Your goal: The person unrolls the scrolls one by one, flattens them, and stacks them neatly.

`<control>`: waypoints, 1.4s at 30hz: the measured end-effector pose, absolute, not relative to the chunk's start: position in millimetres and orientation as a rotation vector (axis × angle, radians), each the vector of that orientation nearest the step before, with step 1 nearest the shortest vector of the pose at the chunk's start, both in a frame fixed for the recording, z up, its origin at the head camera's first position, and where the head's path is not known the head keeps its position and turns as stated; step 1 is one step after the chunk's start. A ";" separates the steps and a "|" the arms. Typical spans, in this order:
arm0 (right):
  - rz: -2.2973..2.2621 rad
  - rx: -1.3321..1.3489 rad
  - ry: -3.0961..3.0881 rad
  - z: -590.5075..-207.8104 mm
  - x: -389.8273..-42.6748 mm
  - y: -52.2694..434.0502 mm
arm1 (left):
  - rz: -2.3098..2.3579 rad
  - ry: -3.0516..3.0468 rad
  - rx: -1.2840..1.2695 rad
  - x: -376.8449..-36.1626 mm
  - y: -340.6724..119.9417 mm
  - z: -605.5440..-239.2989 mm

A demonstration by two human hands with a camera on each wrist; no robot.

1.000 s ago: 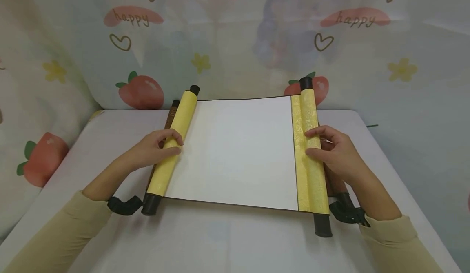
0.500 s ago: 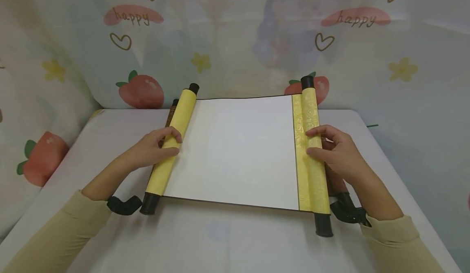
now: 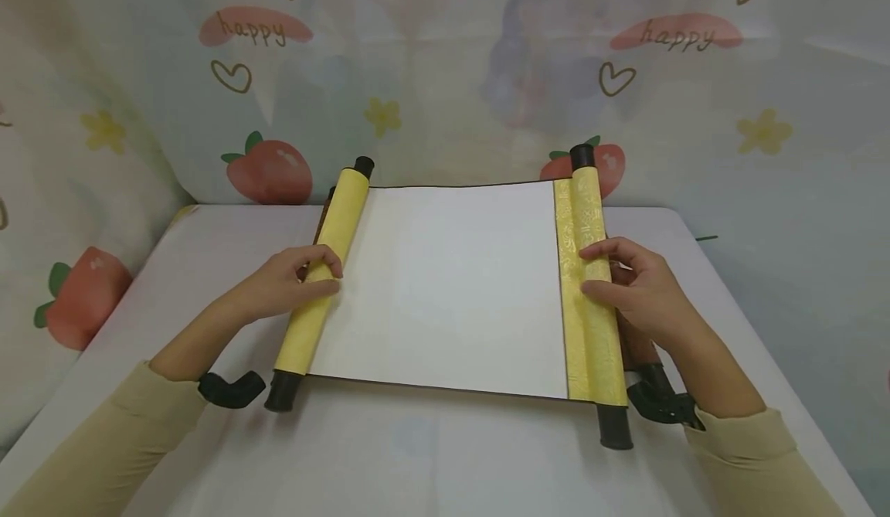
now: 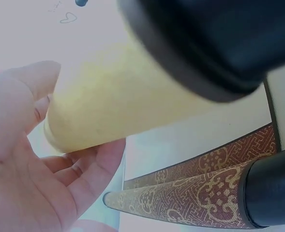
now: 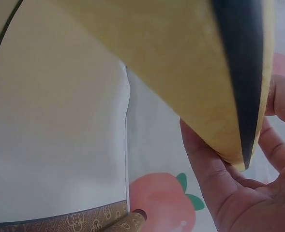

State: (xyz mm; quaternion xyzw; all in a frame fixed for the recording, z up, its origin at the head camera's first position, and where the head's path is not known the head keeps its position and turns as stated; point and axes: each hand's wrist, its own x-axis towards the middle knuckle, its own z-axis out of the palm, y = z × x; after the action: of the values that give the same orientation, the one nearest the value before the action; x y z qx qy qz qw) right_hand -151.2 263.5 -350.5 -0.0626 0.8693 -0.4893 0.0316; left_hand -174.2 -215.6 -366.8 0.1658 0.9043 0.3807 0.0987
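A scroll lies partly unrolled on the white table [image 3: 431, 455], with its blank white sheet [image 3: 445, 285] between two yellow rolls. My left hand [image 3: 295, 281] grips the left yellow roll [image 3: 323, 270] at its middle; that roll [image 4: 123, 96] has a black end cap [image 4: 215, 43]. My right hand [image 3: 629, 281] grips the right yellow patterned roll [image 3: 591, 293], seen close as a yellow roll [image 5: 181, 82] with fingers [image 5: 205, 169] curled round it. Black end knobs [image 3: 615, 426] stick out at both ends.
A second brown patterned scroll [image 4: 195, 193] lies under the left roll; another brown roll shows behind my right hand. A cloth backdrop [image 3: 445, 76] printed with strawberries and "happy" hangs behind the table. Black wrist mounts [image 3: 229, 388] sit at both cuffs.
The left roll has shifted slightly to the left with my left hand, and a little more white sheet shows. The right hand has stayed put.
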 end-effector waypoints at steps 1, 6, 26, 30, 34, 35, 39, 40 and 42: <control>-1.505 -0.192 2.678 -350.4 -151.2 263.8 | 1.121 2.680 0.498 -174.6 -215.7 -367.3; -1.501 -0.188 2.682 -350.5 -151.0 265.0 | 1.121 2.671 0.485 -175.6 -215.5 -367.7; -1.479 -0.171 2.713 -356.2 -149.7 273.4 | 1.132 2.672 0.441 -173.8 -212.8 -365.7; -1.470 -0.169 2.725 -356.3 -149.2 274.3 | 1.120 2.677 0.445 -174.8 -212.6 -367.2; -1.468 -0.170 2.725 -356.8 -149.1 275.2 | 1.095 2.694 0.452 -175.0 -211.6 -366.9; -1.467 -0.172 2.726 -356.9 -149.1 275.5 | 1.092 2.696 0.455 -174.9 -211.3 -366.4; -1.466 -0.174 2.726 -357.2 -149.4 277.4 | 1.104 2.686 0.459 -174.8 -210.6 -364.7; -1.465 -0.174 2.727 -357.1 -149.5 277.9 | 1.113 2.679 0.460 -175.0 -210.8 -364.8; -1.463 -0.172 2.730 -357.3 -149.8 278.9 | 1.123 2.671 0.465 -175.1 -210.7 -364.2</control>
State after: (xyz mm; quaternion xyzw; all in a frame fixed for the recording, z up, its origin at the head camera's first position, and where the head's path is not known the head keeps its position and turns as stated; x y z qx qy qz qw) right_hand -149.8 278.9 -357.3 -0.0553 0.8800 -0.4714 0.0197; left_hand -175.1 -210.7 -364.2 0.1576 0.9054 0.3805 0.1031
